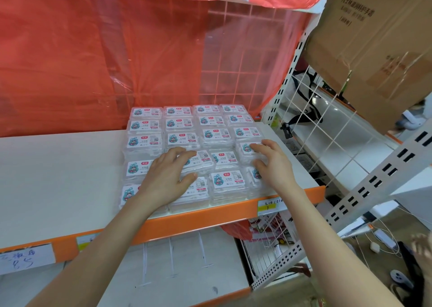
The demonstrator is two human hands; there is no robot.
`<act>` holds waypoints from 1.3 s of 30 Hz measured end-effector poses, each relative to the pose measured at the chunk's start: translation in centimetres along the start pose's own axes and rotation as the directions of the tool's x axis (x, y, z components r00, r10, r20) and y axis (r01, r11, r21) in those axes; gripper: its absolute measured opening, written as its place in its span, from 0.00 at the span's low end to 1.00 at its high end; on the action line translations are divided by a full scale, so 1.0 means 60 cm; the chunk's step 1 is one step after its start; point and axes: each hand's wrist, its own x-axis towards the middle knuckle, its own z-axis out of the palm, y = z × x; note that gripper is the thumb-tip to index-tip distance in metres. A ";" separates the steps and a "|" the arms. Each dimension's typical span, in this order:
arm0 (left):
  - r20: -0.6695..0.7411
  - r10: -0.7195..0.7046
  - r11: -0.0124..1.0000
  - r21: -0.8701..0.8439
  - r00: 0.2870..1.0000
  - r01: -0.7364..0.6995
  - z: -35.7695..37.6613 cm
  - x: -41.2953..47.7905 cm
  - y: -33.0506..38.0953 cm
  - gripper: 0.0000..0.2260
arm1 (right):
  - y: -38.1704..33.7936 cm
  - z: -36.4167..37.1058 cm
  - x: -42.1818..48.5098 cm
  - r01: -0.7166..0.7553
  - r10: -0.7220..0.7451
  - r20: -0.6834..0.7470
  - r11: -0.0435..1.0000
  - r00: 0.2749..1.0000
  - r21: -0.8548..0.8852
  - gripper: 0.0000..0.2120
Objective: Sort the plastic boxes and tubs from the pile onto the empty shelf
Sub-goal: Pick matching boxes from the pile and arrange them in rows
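Head view: at frame centre, clear plastic boxes [180, 124] lie in a tight grid on the white shelf [58, 178]. The left hand [166, 180], half open, curls its fingers and thumb round a second-column box [202, 163]. Right of centre, the right hand [272, 164] likewise clasps a right-column box [245, 148].

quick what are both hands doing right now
Left hand: grips a clear rectangular plastic box with a white label, fingers on top, thumb at its near edge.
Right hand: grips another such box in the rightmost column, same way.
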 end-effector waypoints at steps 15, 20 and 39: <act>-0.005 0.002 0.998 -0.061 1.000 -0.003 -0.017 -0.002 0.020 0.26 | 0.002 0.001 0.001 -0.027 0.025 0.020 0.998 0.999 0.053 0.20; 0.010 0.064 0.997 -0.048 0.998 -0.063 -0.015 0.021 0.045 0.24 | 0.002 0.002 0.000 -0.055 0.054 0.018 0.995 0.998 0.080 0.20; 0.030 0.103 0.986 0.131 0.994 -0.106 0.016 0.050 0.080 0.22 | -0.003 -0.012 0.002 -0.075 0.068 0.081 0.993 0.994 0.089 0.22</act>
